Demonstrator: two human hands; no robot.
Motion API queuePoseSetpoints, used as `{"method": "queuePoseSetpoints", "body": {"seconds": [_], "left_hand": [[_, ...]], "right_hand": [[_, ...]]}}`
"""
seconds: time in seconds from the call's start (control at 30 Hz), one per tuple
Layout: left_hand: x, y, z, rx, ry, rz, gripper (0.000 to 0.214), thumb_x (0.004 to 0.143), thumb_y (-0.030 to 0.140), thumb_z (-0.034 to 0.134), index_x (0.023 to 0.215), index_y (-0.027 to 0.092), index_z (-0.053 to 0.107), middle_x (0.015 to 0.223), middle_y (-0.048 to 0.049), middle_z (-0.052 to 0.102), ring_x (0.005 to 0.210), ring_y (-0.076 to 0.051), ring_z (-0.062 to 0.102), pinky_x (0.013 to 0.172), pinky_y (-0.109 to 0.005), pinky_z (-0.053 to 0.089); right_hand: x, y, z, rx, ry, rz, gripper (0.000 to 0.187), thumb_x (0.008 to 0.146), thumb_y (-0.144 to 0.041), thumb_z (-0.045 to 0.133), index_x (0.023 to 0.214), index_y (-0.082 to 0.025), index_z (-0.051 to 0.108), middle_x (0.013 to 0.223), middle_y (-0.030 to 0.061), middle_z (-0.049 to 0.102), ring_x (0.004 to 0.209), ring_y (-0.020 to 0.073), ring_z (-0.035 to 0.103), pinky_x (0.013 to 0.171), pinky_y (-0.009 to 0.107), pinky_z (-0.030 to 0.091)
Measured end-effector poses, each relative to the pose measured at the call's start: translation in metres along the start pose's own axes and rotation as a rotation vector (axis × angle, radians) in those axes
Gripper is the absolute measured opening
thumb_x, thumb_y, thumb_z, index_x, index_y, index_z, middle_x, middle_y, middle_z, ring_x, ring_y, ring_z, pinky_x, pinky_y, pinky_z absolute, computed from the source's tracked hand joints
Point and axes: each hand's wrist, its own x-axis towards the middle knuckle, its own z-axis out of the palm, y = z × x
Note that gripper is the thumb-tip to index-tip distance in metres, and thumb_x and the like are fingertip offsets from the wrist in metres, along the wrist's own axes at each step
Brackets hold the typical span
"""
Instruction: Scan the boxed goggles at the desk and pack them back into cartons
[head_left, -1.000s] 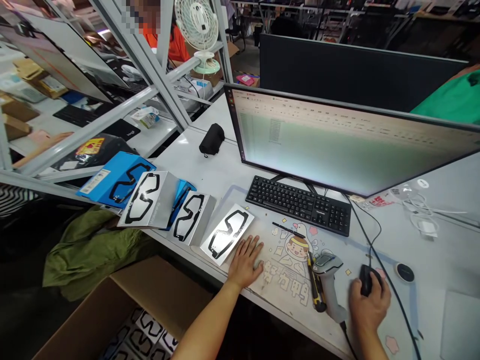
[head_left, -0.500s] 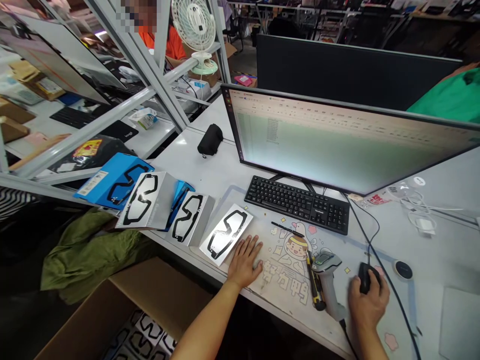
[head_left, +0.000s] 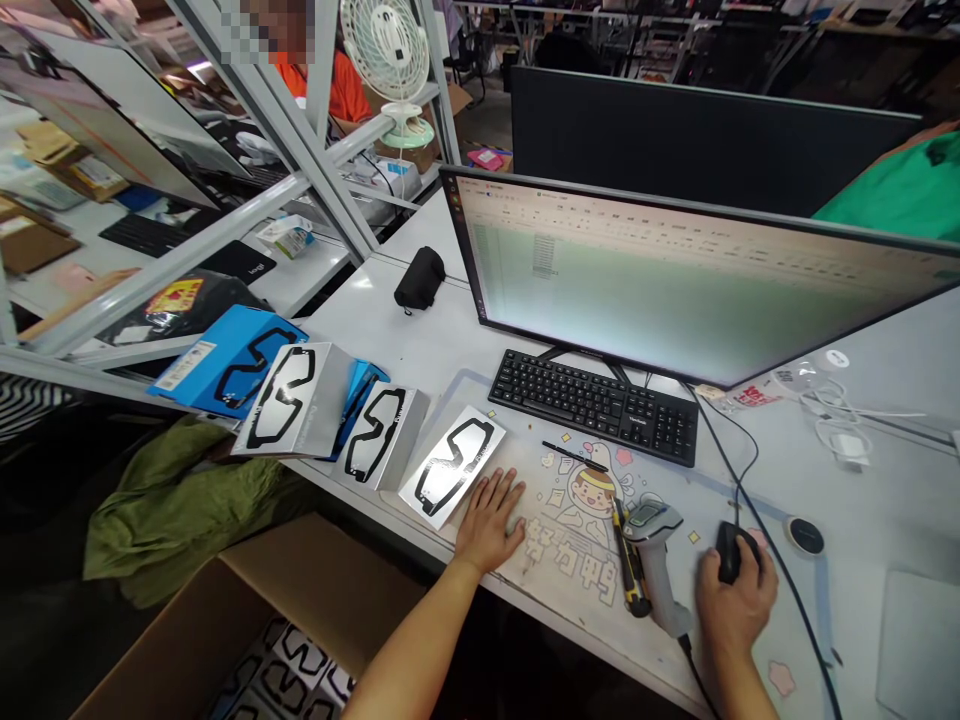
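Nearest me, an open cardboard box (head_left: 247,620) below the tabletop edge holds more of the black-outlined packets, with a green cloth (head_left: 172,500) heaped beside it; my left hand (head_left: 491,520) lies flat and spread, palm down on the printed mat (head_left: 540,590), holding nothing, its fingertips just beside the nearest silver packet (head_left: 452,465); my right hand (head_left: 739,600) is curled over the black mouse (head_left: 727,552), gripping it at the mat's right end; between the two hands lie a grey scanner (head_left: 654,560) and a yellow-and-black knife (head_left: 628,570), touching side by side, and a black pen (head_left: 576,457) beyond them; the mat's cartoon carries the large characters 努力鸭; neither hand has shifted over the last second, and the packets lie as they did; what has changed is on the monitor (head_left: 675,280), where a small dark patch now shows in the column of entries near the top left of the sheet, so I judge the mouse work is acting on the sheet and not on the packets; the screen's text is too small to read; the keyboard (head_left: 596,405) sits under it, its badge unreadable; further left lie two more silver packets and a blue packet (head_left: 225,360); a black pad (head_left: 247,262) beyond the frame seems to read "logi"; a fan (head_left: 390,50) stands far back.
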Motion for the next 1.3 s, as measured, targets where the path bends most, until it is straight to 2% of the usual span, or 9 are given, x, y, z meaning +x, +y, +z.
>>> {"method": "queuePoseSetpoints", "body": {"seconds": [0.13,0.47,0.7,0.87,1.1,1.2,1.3], "left_hand": [[0.0,-0.001,0.001,-0.01,-0.007,-0.003,0.065,0.1,0.034,0.06,0.164,0.024,0.056,0.179,-0.0056,0.04,0.166,-0.033,0.036,0.134,-0.055,0.035],[0.003,-0.002,-0.001,-0.043,-0.011,-0.017,0.066,0.099,0.033,0.059,0.165,0.026,0.055,0.178,-0.0065,0.042,0.166,-0.034,0.036,0.136,-0.057,0.031],[0.004,0.008,-0.008,-0.083,-0.113,-0.063,0.066,0.1,0.039,0.06,0.165,0.024,0.054,0.18,-0.0068,0.038,0.169,-0.033,0.03,0.138,-0.057,0.026],[0.003,0.008,-0.007,-0.11,-0.122,-0.075,0.069,0.103,0.047,0.058,0.167,0.023,0.051,0.181,-0.0071,0.035,0.171,-0.031,0.024,0.14,-0.054,0.02],[0.003,0.007,-0.004,-0.142,-0.149,-0.061,0.071,0.105,0.048,0.053,0.171,0.023,0.044,0.183,-0.0081,0.03,0.172,-0.031,0.019,0.141,-0.054,0.015],[0.008,0.013,-0.011,-0.151,-0.171,-0.085,0.07,0.104,0.047,0.053,0.17,0.024,0.046,0.183,-0.0079,0.031,0.172,-0.031,0.02,0.14,-0.055,0.017],[0.003,0.028,-0.032,-0.204,-0.179,-0.169,0.064,0.099,0.035,0.059,0.162,0.022,0.057,0.177,-0.0109,0.042,0.167,-0.032,0.034,0.136,-0.055,0.027]], "right_hand": [[-0.001,0.0,0.001,0.008,-0.011,0.029,0.057,0.093,-0.041,0.065,0.139,-0.008,0.072,0.148,0.0289,0.06,0.138,0.0476,0.058,0.115,0.067,0.048],[0.001,-0.003,-0.001,-0.013,-0.034,0.044,0.055,0.096,-0.041,0.062,0.137,-0.005,0.071,0.148,0.0308,0.059,0.136,0.0444,0.058,0.115,0.064,0.048],[-0.003,0.017,-0.001,0.046,-0.035,-0.007,0.061,0.087,-0.032,0.07,0.141,-0.005,0.07,0.151,0.0333,0.058,0.142,0.0517,0.055,0.116,0.07,0.044],[-0.005,0.034,0.006,0.087,-0.017,-0.069,0.071,0.078,-0.023,0.076,0.147,-0.005,0.069,0.152,0.0335,0.059,0.142,0.0566,0.056,0.115,0.074,0.044],[-0.004,0.035,0.006,0.124,-0.001,-0.072,0.076,0.077,-0.022,0.081,0.151,-0.01,0.068,0.15,0.0344,0.06,0.14,0.0598,0.057,0.112,0.08,0.045],[0.002,0.031,0.0,0.172,-0.004,-0.06,0.078,0.076,-0.028,0.085,0.151,-0.014,0.067,0.148,0.0322,0.061,0.139,0.0608,0.057,0.11,0.084,0.044],[0.016,0.019,-0.012,0.2,0.012,-0.048,0.073,0.08,-0.035,0.083,0.147,-0.012,0.066,0.14,0.0317,0.063,0.137,0.0622,0.056,0.108,0.087,0.042]]}}
